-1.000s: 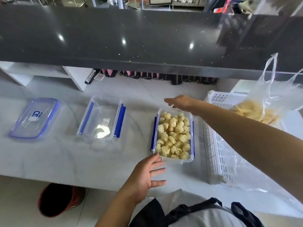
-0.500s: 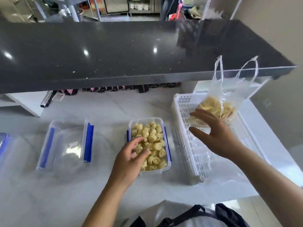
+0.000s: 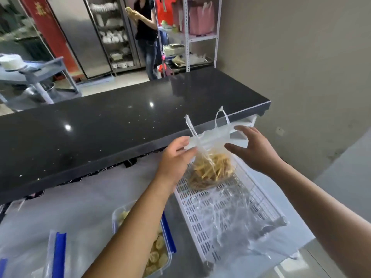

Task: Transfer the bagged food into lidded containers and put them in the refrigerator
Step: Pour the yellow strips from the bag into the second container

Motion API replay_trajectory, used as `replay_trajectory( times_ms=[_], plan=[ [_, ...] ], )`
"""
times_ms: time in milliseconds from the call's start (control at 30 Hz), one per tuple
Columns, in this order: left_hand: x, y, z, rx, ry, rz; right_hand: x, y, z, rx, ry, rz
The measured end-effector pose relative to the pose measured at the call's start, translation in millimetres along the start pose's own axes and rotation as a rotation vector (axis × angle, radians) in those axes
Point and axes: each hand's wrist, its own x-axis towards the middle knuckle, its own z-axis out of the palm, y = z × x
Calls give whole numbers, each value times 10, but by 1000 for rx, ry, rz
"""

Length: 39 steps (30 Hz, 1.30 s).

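Head view, near to far: near left, a clear plastic box part [image 3: 50,255] with a straight blue clip bar, cut off by the frame edge. Right of it, a clear rectangular container [image 3: 117,214] with rounded corners and blue side clips sits on the pale, smooth marble-look counter [image 3: 80,207]. It holds lumpy pale-yellow food pieces [image 3: 157,255] and has no lid on; the left forearm crosses over it. Further right, a white rigid plastic basket [image 3: 198,217] with a slotted floor and low walls. A crumpled, empty clear film bag [image 3: 251,233] lies over its near right corner, glossy and creased. At the basket's far end is the food bag [image 3: 210,169]: thin clear film with two loop handles sticking up, its bottom bulging with thin yellow strips, resting on or just above the basket floor, can't tell which. Left hand [image 3: 176,155]: thumb and fingers pinched on the bag's upper left edge, below the left handle. Right hand [image 3: 255,149]: fingers apart and straight, palm toward the bag's right side, thumb tip at the film; can't tell whether it touches. Behind, a raised black counter [image 3: 120,127], polished, with fine pale speckles and a square edge. Far back: a glass-door steel cabinet [image 3: 112,37], white perforated-post shelving [image 3: 187,37] carrying a pink bag [image 3: 201,19], and a person [image 3: 144,27] in dark clothes standing between them.
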Motion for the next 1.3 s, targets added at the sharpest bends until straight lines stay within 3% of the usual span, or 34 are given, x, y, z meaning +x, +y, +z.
replay_trajectory(
  times_ms=[133,233,400,500,633,800,967,1133,1300],
  plan=[
    [360,211,194,1,191,-3,329,-124,31,7,19,8],
    [515,284,318,10,239,-73,565,-147,82,227,45,133],
    [499,393,381,-158,161,-73,679,-160,-127,713,-38,173],
    [374,445,415,-252,69,-70,605,-143,-267,836,-249,167],
    [211,512,439,-334,1,-50,502,-104,-363,890,-376,86],
    [19,686,399,-271,-97,-32,373,-226,-442,885,-483,-85],
    [-159,775,397,-244,-134,-53,216,-427,-479,826,-438,-341],
    [-343,806,348,-565,-65,-105,268,-507,-388,790,-497,-318],
    [-760,914,88,-805,-31,28,109,-420,-161,818,-517,-284]
  ],
)
